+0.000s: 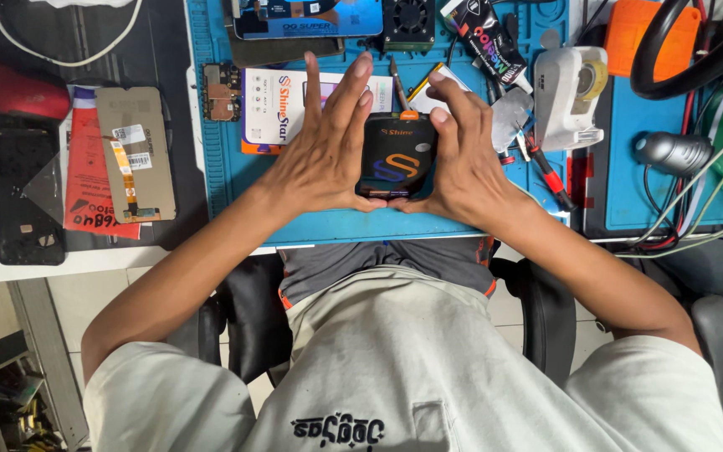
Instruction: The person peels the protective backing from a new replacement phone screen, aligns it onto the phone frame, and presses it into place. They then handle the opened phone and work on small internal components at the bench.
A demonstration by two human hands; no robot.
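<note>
Nearest the camera, both forearms reach out from a pale shirt over a black chair (244, 326) to the blue mat (294, 222). Left hand (324, 155) and right hand (466, 159) close around a small black pack (395, 159) with an orange swirl, clamping it between palms and thumbs at the mat's near edge. Its long axis runs away from the person, top end pointing to the far side, and the fingers rise past that end. Just beyond lies a white box (274, 105). Right of the hands rest a red screwdriver (550, 176) and a white tape dispenser (569, 92). Well to the left lies a phone screen (134, 155), face down.
</note>
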